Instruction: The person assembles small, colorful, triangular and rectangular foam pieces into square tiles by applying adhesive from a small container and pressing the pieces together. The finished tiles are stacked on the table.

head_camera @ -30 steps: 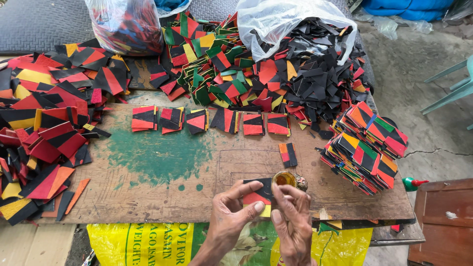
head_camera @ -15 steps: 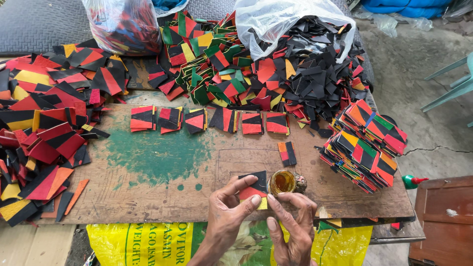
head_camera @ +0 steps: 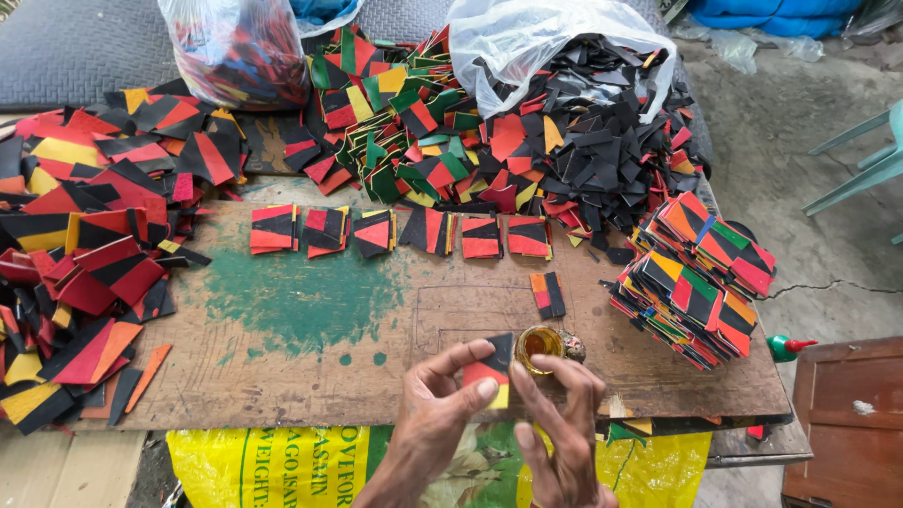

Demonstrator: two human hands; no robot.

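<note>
My left hand [head_camera: 435, 414] pinches a small square patch [head_camera: 489, 369] of black, red and yellow material at the near edge of the wooden board [head_camera: 310, 376]. Right beside it my right hand [head_camera: 561, 425] hovers with fingers spread, fingertips close to the patch and to a small round tin of amber glue [head_camera: 539, 346]. Whether the right hand holds a tool I cannot see. A row of several similar patches [head_camera: 376, 231] lies across the board's far side, and a single patch [head_camera: 546, 293] rests just beyond the tin.
Heaps of coloured patches lie at the left [head_camera: 85, 245], in the far middle [head_camera: 404, 122] and stacked at the right [head_camera: 701, 273]. Black scraps spill from a clear bag [head_camera: 602, 141]; another bag [head_camera: 235, 47] stands far left. Yellow sack [head_camera: 282, 466] below; teal chair [head_camera: 870, 160] right.
Both hands have moved up and closer to the glue tin. The left hand has raised the patch, and the right hand's fingers have shifted toward it.
</note>
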